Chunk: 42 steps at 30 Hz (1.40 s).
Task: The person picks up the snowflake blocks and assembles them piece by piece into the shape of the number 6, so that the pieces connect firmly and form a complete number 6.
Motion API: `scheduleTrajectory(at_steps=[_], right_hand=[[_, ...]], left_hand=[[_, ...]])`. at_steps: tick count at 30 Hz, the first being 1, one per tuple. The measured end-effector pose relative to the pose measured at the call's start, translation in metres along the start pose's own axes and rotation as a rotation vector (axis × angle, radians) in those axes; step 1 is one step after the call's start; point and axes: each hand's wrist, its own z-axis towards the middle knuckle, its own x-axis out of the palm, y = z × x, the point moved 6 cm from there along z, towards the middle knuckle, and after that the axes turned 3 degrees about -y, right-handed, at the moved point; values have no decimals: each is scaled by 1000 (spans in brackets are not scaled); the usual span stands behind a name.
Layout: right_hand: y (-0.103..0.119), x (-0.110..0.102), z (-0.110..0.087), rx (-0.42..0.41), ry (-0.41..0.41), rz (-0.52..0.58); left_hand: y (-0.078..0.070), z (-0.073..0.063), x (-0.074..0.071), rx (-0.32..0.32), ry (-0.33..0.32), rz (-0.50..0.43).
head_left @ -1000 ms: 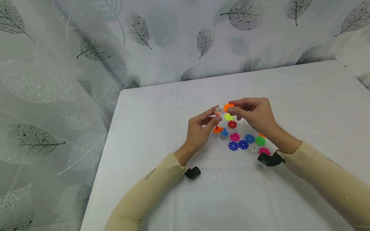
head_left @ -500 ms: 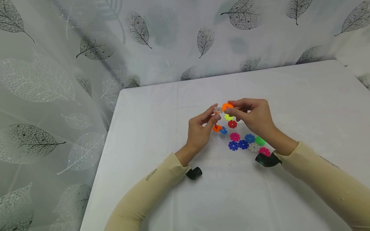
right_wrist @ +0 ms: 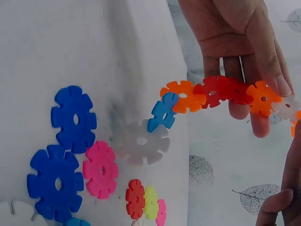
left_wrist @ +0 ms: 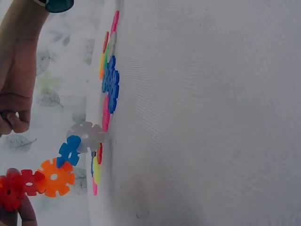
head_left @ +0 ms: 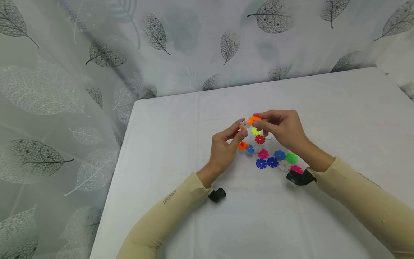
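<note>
My left hand (head_left: 222,150) pinches a chain of flower-shaped plastic discs joined by their notches. In the right wrist view the chain runs from a whitish disc (right_wrist: 286,107) through an orange disc (right_wrist: 257,100), red discs (right_wrist: 211,92), another orange disc (right_wrist: 182,98) and a light-blue disc (right_wrist: 162,115) to a clear whitish disc (right_wrist: 143,141) at its hanging end. Between thumb and fingers my right hand (head_left: 286,129) holds a bright orange disc (head_left: 253,120) at the chain's upper whitish disc. Whether their notches are fully interlocked I cannot tell.
Loose discs lie on the white table (head_left: 181,144) below the hands: a yellow disc (head_left: 256,131), a red disc (head_left: 260,139), dark-blue discs (head_left: 261,163), a green disc (head_left: 291,158) and several others. A leaf-patterned curtain (head_left: 191,43) hangs behind.
Both hands stay close together and shift only slightly. The right hand and its orange disc have moved a little left; the chain has swayed slightly.
</note>
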Motion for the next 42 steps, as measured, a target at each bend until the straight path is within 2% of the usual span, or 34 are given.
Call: scheduleTrajectory(at_steps=[10, 15, 17, 20, 24, 27, 33, 39, 42], right_hand=[[3, 3, -6, -68, -78, -24], [4, 4, -4, -71, -73, -32], [2, 4, -3, -66, -54, -27], [-4, 2, -3, -42, -20, 3], [-10, -3, -5, 5, 9, 58], [-12, -5, -6, 4, 25, 83], [-16, -11, -10, -2, 33, 94], [-24, -20, -9, 27, -18, 76], [-26, -25, -9, 45, -46, 100]], left_hand=[[1, -3, 0, 15, -20, 3], [0, -2, 0, 19, -8, 18], [4, -2, 1, 18, 4, 18], [19, -1, 5, 2, 30, -11], [39, 3, 11, -42, 48, -38], [44, 5, 11, -70, 40, -43], [49, 6, 10, -133, 27, -142], [56, 6, 8, -264, -12, -248], [60, 6, 8, -334, -16, -271]])
